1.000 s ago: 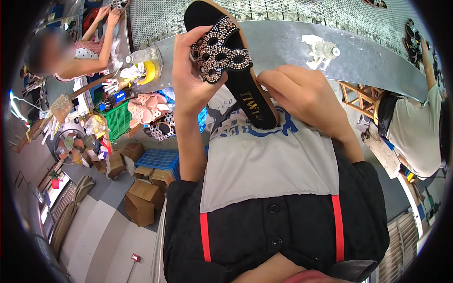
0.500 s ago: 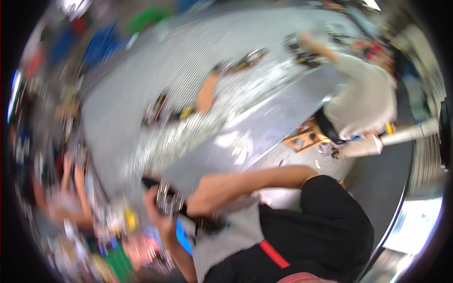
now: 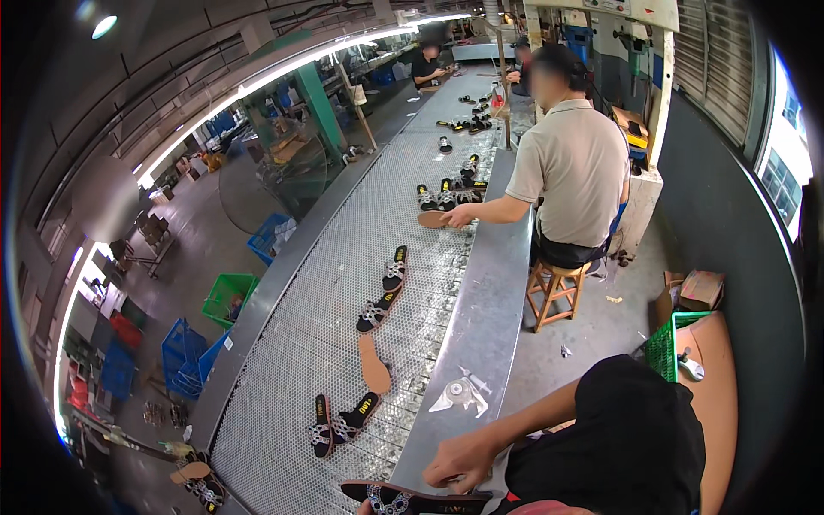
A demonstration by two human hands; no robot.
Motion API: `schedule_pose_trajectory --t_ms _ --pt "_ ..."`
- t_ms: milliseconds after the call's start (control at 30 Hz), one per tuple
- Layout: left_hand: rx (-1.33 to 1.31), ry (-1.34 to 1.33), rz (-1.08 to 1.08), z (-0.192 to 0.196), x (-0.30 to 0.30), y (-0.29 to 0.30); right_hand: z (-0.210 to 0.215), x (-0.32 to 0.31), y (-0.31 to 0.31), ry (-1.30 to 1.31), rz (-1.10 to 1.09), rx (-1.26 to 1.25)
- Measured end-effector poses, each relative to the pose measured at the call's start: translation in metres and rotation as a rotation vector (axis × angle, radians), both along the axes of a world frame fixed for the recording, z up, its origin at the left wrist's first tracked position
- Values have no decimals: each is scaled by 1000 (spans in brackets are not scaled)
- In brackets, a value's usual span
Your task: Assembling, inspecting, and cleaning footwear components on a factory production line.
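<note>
A black sandal (image 3: 403,498) with a jewelled strap lies flat at the bottom edge of the view, over the steel side rail. My right hand (image 3: 462,459) grips its heel end from above, fingers curled over the edge, with the black-sleeved arm coming in from the right. Of my left hand (image 3: 361,509) only a fingertip shows, pressed against the sandal's toe end at the frame's lower edge.
A long mesh conveyor belt (image 3: 343,343) runs away from me carrying several black sandals (image 3: 343,422) and a tan insole (image 3: 374,365). A white crumpled item (image 3: 463,395) lies on the steel rail. A co-worker (image 3: 571,172) sits on a wooden stool (image 3: 556,292). A green crate (image 3: 665,348) stands to the right.
The view has swung from looking down at my lap to looking along the conveyor. The sandal, held up close before, now sits low at the frame's bottom edge.
</note>
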State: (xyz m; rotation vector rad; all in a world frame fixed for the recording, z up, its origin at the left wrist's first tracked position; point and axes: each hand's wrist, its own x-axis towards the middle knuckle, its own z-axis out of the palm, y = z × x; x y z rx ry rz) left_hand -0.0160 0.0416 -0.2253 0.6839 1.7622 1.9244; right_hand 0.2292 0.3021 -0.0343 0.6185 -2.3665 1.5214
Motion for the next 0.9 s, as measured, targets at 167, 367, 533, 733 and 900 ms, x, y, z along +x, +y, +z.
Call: schedule_pose_trajectory --t_ms 167,367,533,733,900 --pt "268 -79 -164 116 75 10 -18 14 -33 -75 -24 -274" --pt "-158 508 65 152 86 27 -2 19 -45 -370 -40 -302" --pt "374 -466 80 166 84 34 8 20 -49 -415 -224 -200" --pt "258 -378 348 177 97 4 -8 28 -45 -674 -384 -462" --pt "128 -443 453 167 100 -9 35 4 -65 -869 -148 -1586"
